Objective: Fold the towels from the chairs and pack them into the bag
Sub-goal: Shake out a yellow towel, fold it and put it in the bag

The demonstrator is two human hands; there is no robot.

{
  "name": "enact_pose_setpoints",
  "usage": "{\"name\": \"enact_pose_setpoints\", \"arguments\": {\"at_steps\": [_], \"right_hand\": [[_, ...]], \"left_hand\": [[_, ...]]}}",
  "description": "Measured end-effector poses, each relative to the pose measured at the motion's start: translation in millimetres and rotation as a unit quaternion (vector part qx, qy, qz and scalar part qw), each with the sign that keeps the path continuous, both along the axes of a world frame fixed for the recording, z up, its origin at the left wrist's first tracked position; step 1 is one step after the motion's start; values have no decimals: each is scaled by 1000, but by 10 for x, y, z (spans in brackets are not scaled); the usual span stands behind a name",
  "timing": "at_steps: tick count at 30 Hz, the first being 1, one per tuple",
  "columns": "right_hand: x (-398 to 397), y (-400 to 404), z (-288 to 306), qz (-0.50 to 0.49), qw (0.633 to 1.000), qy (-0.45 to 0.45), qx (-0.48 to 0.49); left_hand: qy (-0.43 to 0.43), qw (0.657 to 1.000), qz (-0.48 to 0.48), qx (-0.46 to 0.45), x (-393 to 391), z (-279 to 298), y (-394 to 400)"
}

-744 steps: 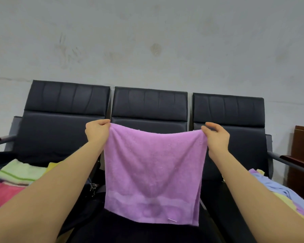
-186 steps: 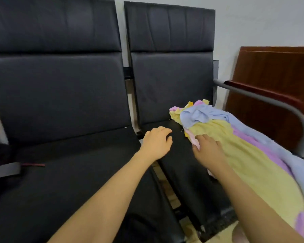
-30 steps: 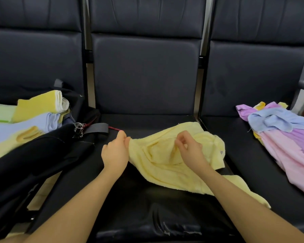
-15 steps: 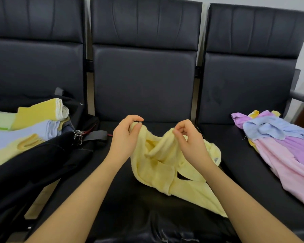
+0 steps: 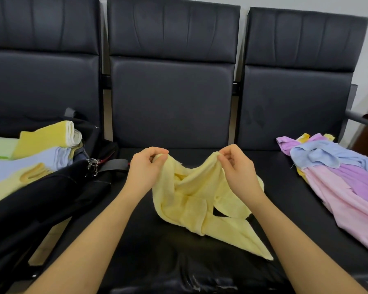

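Three black chairs line a wall; on the middle seat, the left hand and right hand each pinch a crumpled yellow towel, apparently seeking corners, bag waiting left.

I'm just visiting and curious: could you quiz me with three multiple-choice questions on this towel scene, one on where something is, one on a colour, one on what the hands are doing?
1. Where is the unfolded towel pile?
A. right chair seat
B. middle chair seat
C. floor

2. What colour is the towel being handled?
A. green
B. pale yellow
C. red

3. What are both hands doing?
A. resting flat
B. zipping the bag
C. pinching the towel's top edge

Answers:
1 A, the pile lies on the right seat.
2 B, it is pale yellow.
3 C, the left hand and right hand each pinch the edge.
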State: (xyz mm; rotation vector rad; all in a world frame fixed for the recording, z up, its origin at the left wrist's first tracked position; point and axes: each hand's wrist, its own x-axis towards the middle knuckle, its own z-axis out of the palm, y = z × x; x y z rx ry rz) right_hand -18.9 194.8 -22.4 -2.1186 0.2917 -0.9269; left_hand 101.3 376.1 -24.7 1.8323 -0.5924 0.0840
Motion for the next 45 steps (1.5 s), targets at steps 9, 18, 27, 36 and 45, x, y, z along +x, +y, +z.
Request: {"name": "enact_pose_setpoints", "arguments": {"at_steps": [9, 18, 27, 36, 45], "right_hand": [[26, 153, 54, -21, 994, -55, 94], [221, 364, -77, 132, 986, 52, 91], [199, 305, 76, 103, 988, -21, 112], [74, 246, 231, 122, 983, -30, 135], [16, 204, 195, 98, 976, -24, 193]], "left_hand": [[23, 992, -93, -84, -85, 164, 61], [27, 970, -188, -150, -196, 300, 83], [-159, 987, 17, -7, -114, 116, 58], [-193, 974, -96, 71, -450, -7, -103], [-55, 993, -105, -6, -439, 117, -86]]}}
